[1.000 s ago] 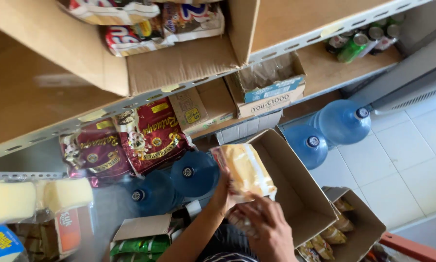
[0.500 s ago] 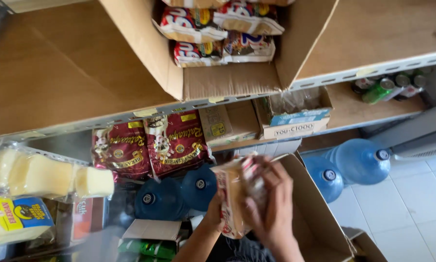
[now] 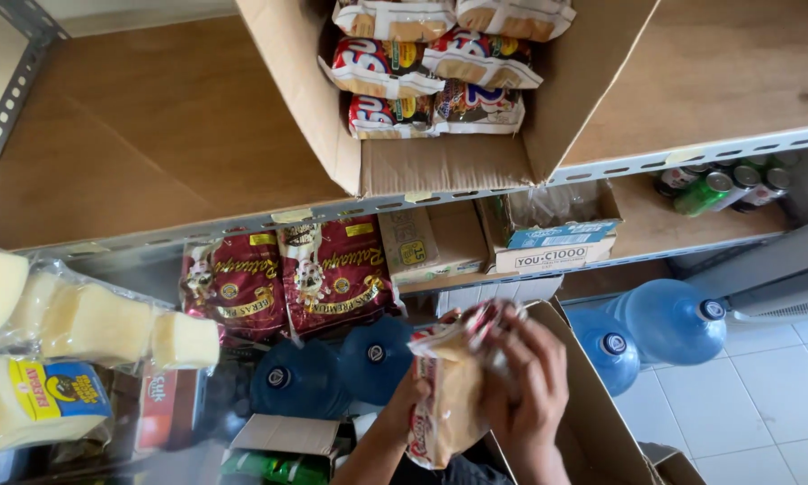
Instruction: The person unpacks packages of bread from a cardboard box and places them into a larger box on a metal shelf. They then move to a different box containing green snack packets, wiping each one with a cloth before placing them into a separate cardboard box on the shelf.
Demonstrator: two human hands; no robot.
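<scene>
Both my hands hold a clear snack packet [image 3: 449, 395] with a red and white end, raised in front of the lower shelves. My left hand [image 3: 402, 402] grips it from behind on the left side. My right hand [image 3: 528, 384] wraps over its right side and top. Above, on the wooden upper shelf, stands an open cardboard box [image 3: 440, 166] filled with several similar packets [image 3: 431, 67].
Two dark red bags [image 3: 287, 278] and small cartons [image 3: 547, 242] sit on the middle shelf, with drink cans [image 3: 723, 184] to the right. Blue water jugs [image 3: 669, 319] stand on the floor. An open cardboard box [image 3: 592, 422] is below my hands. Pale yellow packs [image 3: 62, 341] fill the left.
My hands have lifted the packet higher and my right hand has closed over it. The view has tilted up, bringing the filled box on the upper shelf into sight.
</scene>
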